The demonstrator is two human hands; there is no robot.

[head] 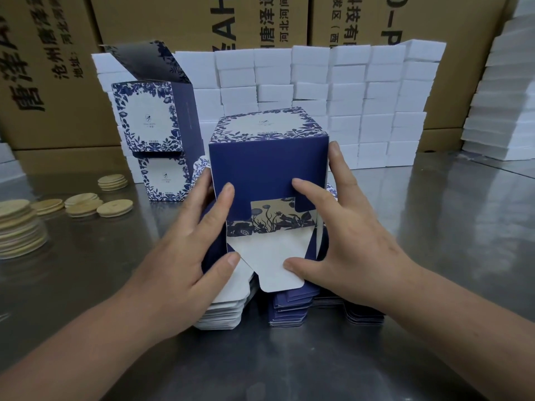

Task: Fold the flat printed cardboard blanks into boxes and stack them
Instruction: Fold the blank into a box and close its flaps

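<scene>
Two hands grip one partly folded box (269, 166) at the centre of the steel table (434, 256). It is held directly above the pile of flat blanks (289, 312).

- Left hand (185, 244): spread round the box's left edge – index finger on the navy panel, thumb at the left edge of the white flap (269, 256), remaining fingers hidden behind the box.
- Right hand (341, 227): spread round the right edge, with the index finger on the navy panel, the thumb pressing the flap and another finger lying up the right side.
- Box: the navy panel faces the camera and the floral panel faces up. The flap hangs out towards the person, not tucked in.

At rear left stand the finished boxes (147, 117), one on top of the other – the upper one has its lid raised. White blocks (347, 96) form a wall behind, in front of brown cartons (58, 68). Wooden discs (86, 202) lie in low piles at left.
</scene>
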